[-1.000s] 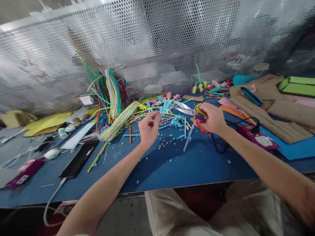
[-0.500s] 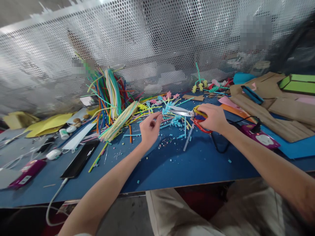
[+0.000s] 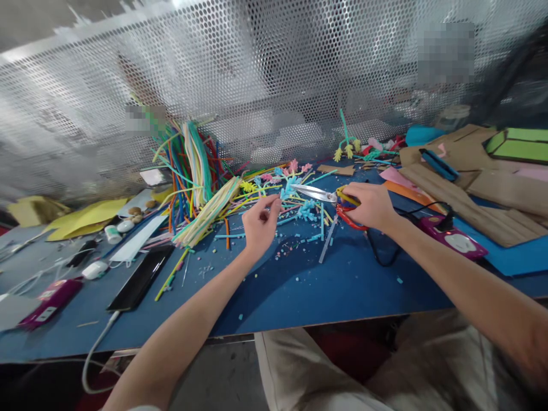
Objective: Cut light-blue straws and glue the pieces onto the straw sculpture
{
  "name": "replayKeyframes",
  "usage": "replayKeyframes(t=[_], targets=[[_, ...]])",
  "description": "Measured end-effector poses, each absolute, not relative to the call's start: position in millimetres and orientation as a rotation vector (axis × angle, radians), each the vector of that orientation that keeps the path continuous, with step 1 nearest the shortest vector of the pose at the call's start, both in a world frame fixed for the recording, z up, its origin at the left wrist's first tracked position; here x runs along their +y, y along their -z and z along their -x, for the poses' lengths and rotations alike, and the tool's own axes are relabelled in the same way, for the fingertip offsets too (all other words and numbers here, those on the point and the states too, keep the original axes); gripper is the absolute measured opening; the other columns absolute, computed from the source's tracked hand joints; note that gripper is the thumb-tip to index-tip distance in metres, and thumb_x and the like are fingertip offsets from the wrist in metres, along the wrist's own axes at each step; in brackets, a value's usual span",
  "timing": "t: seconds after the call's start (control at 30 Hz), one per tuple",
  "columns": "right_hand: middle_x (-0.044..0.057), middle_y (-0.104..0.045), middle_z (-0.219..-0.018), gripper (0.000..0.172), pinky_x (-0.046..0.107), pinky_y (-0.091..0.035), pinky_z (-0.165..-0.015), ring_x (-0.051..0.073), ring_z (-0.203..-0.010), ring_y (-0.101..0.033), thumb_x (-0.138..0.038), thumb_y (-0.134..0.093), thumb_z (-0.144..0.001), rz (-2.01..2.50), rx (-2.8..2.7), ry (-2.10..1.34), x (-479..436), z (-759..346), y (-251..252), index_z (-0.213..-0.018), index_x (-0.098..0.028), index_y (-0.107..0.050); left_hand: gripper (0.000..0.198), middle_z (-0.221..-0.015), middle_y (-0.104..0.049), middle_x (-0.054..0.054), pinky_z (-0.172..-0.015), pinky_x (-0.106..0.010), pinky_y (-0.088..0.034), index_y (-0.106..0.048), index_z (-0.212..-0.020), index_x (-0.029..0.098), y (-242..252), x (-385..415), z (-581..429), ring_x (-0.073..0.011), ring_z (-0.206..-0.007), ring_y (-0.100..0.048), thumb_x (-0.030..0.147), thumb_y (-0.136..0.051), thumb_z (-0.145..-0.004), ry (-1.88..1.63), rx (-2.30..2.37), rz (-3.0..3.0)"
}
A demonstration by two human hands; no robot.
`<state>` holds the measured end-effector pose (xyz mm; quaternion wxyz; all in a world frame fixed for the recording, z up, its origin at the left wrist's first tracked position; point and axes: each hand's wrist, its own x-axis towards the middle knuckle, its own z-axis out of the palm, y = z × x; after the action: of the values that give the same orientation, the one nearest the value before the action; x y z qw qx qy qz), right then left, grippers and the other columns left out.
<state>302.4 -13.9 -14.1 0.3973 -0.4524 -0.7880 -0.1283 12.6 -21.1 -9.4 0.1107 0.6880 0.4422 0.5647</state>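
Observation:
My right hand [image 3: 369, 204] is wrapped round the handles of a pair of scissors [image 3: 314, 193], whose grips are red and yellow. The scissors' silver blades point left and lie nearly together, tips at a light blue fuzzy pipe cleaner piece [image 3: 291, 186]. Thumb and forefinger of my left hand [image 3: 261, 221] pinch the lower end of that piece, just left of the blade tips. Below the blades, another light blue curled cluster [image 3: 307, 210] lies among loose pipe cleaners. Small cut bits [image 3: 286, 248] are scattered on the blue table in front.
A thick bundle of coloured pipe cleaners [image 3: 194, 171] stands at the back left. A phone [image 3: 139, 278] with a cable lies left, near a purple power strip [image 3: 51, 302]. Another purple power strip [image 3: 454, 235] and cardboard sheets [image 3: 479, 200] are right. Perforated metal [image 3: 299, 74] closes the back.
The scissor blades have closed from slightly apart to nearly together at the light blue piece. My left hand has hardly moved.

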Motion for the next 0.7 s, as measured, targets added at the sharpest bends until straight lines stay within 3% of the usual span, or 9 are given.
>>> replayKeyframes(t=[0.5,0.7], targets=[[0.001,-0.061,-0.068,0.017,0.028,-0.025,-0.054,0.013,-0.059,-0.047,-0.03,-0.058,-0.081,1.118,-2.05,0.351,-17.3,-301.2,11.0,-0.069,-0.019,-0.055,0.029,-0.07,-0.067,-0.001,-0.044,-0.018,-0.035,-0.072,-0.1,0.017,6.8,-23.8,-13.3,-0.0048,-0.047,-0.042,0.044,-0.061,-0.095,-1.651,1.239,-1.966],[0.001,-0.057,-0.063,0.023,0.028,-0.028,-0.056,0.014,-0.058,-0.045,-0.03,-0.055,-0.083,1.076,-2.129,0.255,-15.2,-303.7,12.0,-0.064,-0.021,-0.047,0.028,-0.071,-0.067,0.0,-0.045,-0.019,-0.035,-0.072,-0.099,0.018,4.6,-24.5,-13.6,-0.0047,-0.047,-0.041,0.044,-0.062,-0.094,-1.658,1.209,-1.956]])
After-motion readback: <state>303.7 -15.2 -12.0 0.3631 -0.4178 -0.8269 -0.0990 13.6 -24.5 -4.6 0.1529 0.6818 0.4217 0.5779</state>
